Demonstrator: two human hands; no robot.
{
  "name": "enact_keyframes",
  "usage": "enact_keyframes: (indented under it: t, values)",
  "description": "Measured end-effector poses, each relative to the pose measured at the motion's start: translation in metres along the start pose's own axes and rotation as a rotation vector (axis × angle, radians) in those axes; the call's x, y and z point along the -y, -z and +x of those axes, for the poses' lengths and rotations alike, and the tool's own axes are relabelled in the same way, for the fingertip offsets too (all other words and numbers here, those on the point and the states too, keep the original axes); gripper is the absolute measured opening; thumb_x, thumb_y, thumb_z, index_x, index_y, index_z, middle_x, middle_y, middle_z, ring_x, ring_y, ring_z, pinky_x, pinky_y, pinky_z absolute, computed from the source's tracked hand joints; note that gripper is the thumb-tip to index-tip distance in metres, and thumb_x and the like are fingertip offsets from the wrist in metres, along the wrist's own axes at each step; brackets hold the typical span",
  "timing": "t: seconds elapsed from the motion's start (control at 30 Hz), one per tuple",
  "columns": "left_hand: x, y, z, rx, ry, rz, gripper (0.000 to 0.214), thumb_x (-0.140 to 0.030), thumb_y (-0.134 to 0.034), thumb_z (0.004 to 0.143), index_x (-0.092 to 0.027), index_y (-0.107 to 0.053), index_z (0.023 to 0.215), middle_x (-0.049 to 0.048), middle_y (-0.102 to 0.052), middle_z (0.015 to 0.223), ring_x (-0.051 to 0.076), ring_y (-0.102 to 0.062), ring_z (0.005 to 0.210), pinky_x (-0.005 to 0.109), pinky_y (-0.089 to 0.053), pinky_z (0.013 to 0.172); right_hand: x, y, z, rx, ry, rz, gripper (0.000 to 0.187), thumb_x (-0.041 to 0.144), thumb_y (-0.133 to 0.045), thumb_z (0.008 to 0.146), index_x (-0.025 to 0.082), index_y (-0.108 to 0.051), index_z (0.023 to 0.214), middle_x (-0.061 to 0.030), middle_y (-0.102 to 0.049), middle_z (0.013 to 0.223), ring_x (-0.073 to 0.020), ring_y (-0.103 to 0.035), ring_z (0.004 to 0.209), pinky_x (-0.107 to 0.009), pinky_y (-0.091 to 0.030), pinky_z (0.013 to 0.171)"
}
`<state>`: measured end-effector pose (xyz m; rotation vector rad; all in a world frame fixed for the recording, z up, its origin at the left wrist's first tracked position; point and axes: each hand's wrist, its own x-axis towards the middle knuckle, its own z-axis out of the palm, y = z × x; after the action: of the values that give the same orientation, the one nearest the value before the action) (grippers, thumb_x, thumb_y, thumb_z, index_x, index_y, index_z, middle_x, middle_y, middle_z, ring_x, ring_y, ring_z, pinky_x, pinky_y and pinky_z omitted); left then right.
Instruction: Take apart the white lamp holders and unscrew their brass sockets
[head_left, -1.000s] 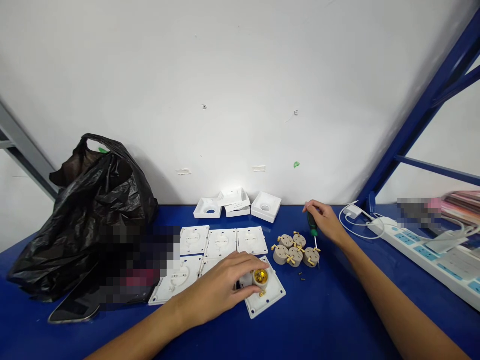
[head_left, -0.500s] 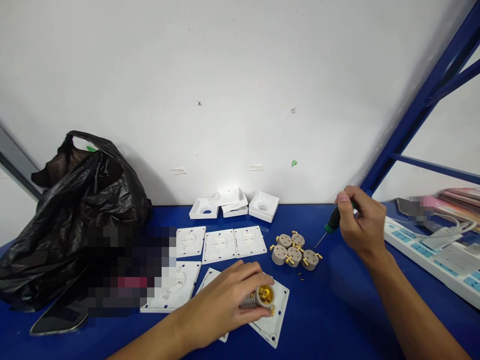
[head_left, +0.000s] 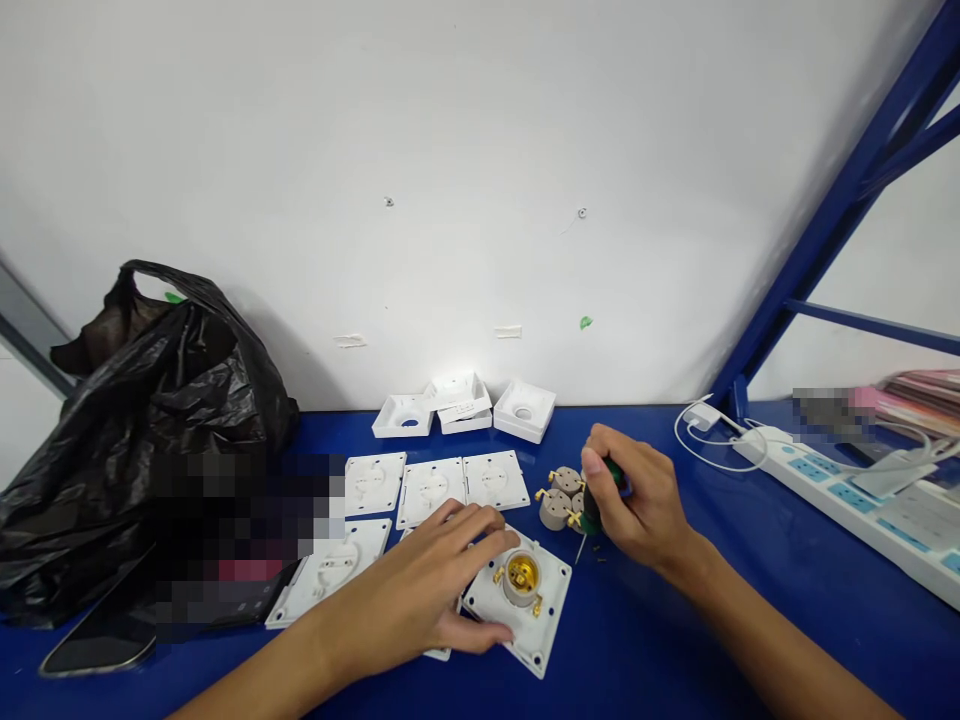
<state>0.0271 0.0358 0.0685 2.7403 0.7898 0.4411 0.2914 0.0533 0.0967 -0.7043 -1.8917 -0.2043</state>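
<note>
My left hand rests on a white square lamp-holder plate near the table's front, thumb and fingers gripping its left edge; a grey socket with a brass centre stands on the plate. My right hand is closed round a green-handled screwdriver, its thin tip pointing down toward the table just right of the plate. Behind the screwdriver sit several loose grey sockets with brass tabs.
Several white plates lie flat behind my left hand, white box covers by the wall. A black plastic bag and a phone are at left. A white power strip with a cable lies right, below a blue frame.
My right hand picked up the screwdriver, swung right, then came back left and down beside the plate. My left hand shifted the plate nearer and stood the socket upright on it.
</note>
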Motion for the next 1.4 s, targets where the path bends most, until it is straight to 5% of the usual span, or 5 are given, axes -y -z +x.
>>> enact_keyframes:
  t: [0.2, 0.43, 0.83, 1.23, 1.4]
  values:
    - [0.005, 0.001, 0.001, -0.041, -0.008, 0.028, 0.037, -0.038, -0.073, 0.103, -0.024, -0.061, 0.135, 0.0067, -0.068, 0.130, 0.025, -0.068, 0.111, 0.038, -0.051, 0.103, -0.006, -0.001, -0.004, 0.133, -0.015, 0.008, 0.019, 0.018, -0.061, 0.099, 0.025, -0.048, 0.086, 0.0080, -0.048, 0.066, -0.0085, -0.042, 0.050, -0.024, -0.038, 0.053]
    - [-0.002, 0.003, 0.000, 0.047, -0.059, -0.008, 0.086, -0.055, -0.090, 0.080, -0.024, -0.054, 0.151, 0.0109, -0.061, 0.154, 0.035, -0.058, 0.141, 0.053, -0.039, 0.124, -0.016, 0.006, -0.004, 0.108, -0.045, -0.009, 0.019, 0.013, -0.057, 0.101, 0.025, -0.049, 0.088, 0.0088, -0.050, 0.066, -0.0069, -0.043, 0.047, -0.023, -0.036, 0.052]
    - [0.001, -0.008, 0.002, -0.004, -0.030, 0.111, 0.094, -0.076, -0.077, 0.084, -0.022, -0.049, 0.156, 0.0113, -0.069, 0.132, 0.035, -0.065, 0.121, 0.052, -0.042, 0.114, -0.021, 0.009, -0.001, 0.150, -0.046, -0.040, 0.020, 0.013, -0.059, 0.097, 0.024, -0.051, 0.083, 0.0088, -0.048, 0.064, -0.0074, -0.040, 0.047, -0.025, -0.035, 0.051]
    - [-0.012, -0.010, 0.000, -0.031, 0.000, 0.238, 0.050, -0.059, -0.066, 0.102, -0.019, -0.063, 0.132, 0.0087, -0.068, 0.114, 0.031, -0.063, 0.107, 0.047, -0.040, 0.103, -0.003, -0.007, -0.009, -0.454, -0.382, 0.204, 0.023, 0.030, -0.061, 0.103, 0.025, -0.052, 0.082, 0.0070, -0.047, 0.061, -0.0119, -0.047, 0.048, -0.027, -0.041, 0.048]
    - [-0.018, -0.011, 0.001, -0.056, -0.008, 0.219, 0.031, -0.048, -0.063, 0.106, -0.019, -0.065, 0.117, 0.0076, -0.066, 0.109, 0.029, -0.063, 0.104, 0.047, -0.041, 0.101, 0.007, -0.019, -0.015, -0.433, -0.451, 0.320, 0.025, 0.036, -0.063, 0.103, 0.026, -0.052, 0.084, 0.0076, -0.046, 0.060, -0.0115, -0.044, 0.048, -0.027, -0.040, 0.048]
